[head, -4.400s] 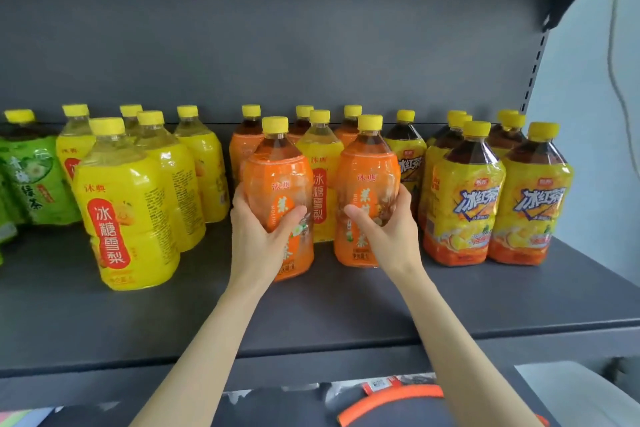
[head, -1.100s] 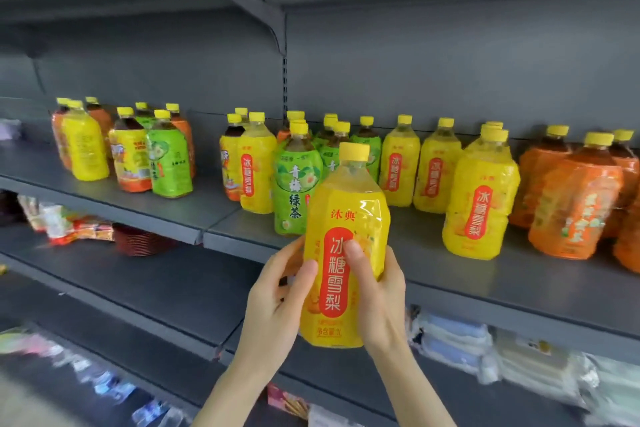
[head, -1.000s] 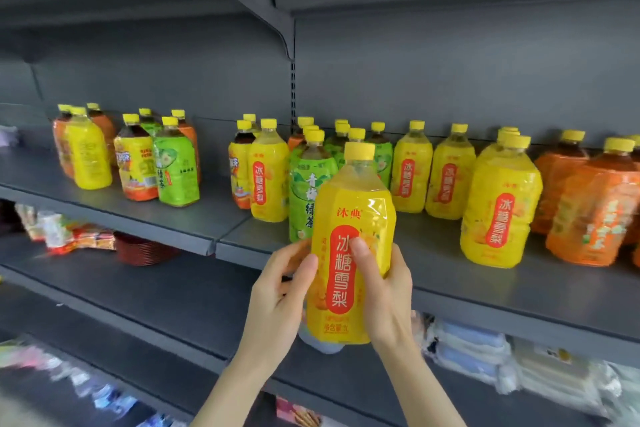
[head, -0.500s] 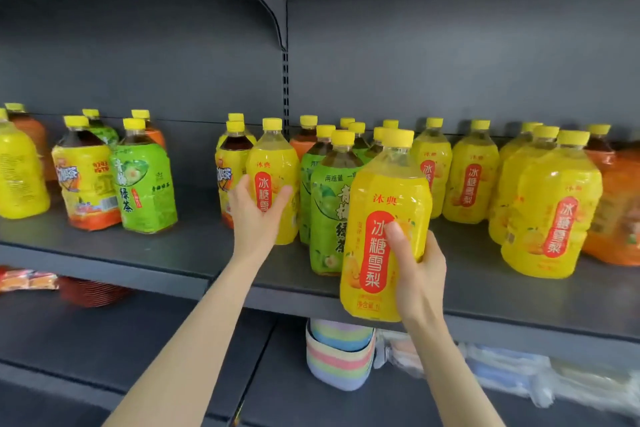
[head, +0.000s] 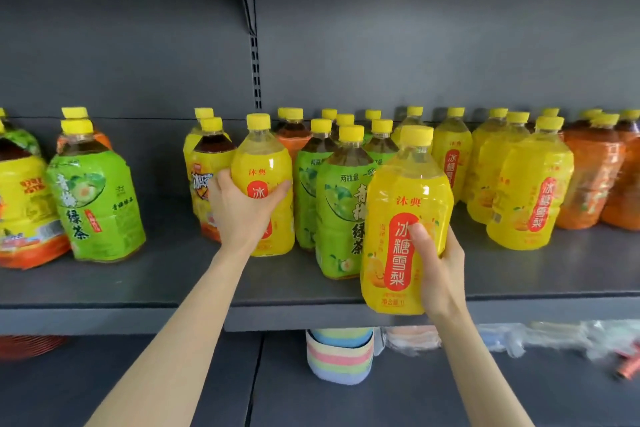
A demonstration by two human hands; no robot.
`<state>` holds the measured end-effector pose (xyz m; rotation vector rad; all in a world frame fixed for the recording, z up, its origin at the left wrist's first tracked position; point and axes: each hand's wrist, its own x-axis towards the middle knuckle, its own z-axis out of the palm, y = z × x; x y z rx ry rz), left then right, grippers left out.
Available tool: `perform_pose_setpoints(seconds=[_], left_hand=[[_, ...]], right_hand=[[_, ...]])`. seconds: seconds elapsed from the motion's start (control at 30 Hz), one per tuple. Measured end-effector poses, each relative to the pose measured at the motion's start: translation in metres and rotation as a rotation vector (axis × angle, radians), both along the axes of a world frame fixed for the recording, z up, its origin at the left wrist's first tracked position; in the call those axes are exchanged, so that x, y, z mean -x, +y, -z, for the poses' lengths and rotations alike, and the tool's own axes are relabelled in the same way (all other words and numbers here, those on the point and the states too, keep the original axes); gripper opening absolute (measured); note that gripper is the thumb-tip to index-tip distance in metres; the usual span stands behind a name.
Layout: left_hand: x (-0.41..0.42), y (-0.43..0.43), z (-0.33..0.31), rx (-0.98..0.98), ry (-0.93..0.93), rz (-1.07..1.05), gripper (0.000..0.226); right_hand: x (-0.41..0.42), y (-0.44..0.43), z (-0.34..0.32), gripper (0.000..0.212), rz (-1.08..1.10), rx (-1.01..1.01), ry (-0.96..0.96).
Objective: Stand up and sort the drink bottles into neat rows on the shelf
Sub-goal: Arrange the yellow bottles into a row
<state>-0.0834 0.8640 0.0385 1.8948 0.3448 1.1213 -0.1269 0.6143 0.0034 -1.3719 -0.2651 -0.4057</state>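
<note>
Hands both busy: R hand (head: pixel 438 270) grips yellow pear bottle (head: pixel 405 218) held at shelf (head: pixel 104 288) front edge, off surface; L hand (head: pixel 242 208) wraps second yellow bottle (head: pixel 265 163) standing on shelf beside green tea bottle (head: pixel 341 215).

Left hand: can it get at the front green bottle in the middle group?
Probably not yet: the left hand grips a yellow bottle. The green bottle stands just right of it, its near side unblocked.
</note>
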Motion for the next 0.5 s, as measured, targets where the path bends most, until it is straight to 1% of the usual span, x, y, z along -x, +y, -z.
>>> perform_pose_setpoints(seconds=[0.13,0.2,0.3,0.43,0.5], left_hand=[[0.028,-0.003,0.011,0.019,-0.133,0.098,0.085],[0.042,-0.007,0.016,0.082,-0.156,0.208,0.084],[0.058,-0.014,0.013,0.185,-0.179,0.385,0.075],[0.078,-0.026,0.01,0.195,-0.214,0.429,0.08],[0.087,-0.035,0.011,0.201,-0.207,0.437,0.075]], right_hand=[[0.004,0.003,-0.001,0.06,0.028,0.0,0.001],[0.006,0.005,-0.002,0.06,0.035,-0.009,0.002],[0.01,0.007,-0.003,0.06,0.052,-0.023,0.002],[0.015,0.009,-0.002,0.061,0.081,-0.035,0.007],[0.018,0.005,-0.002,0.062,0.101,-0.062,0.015]])
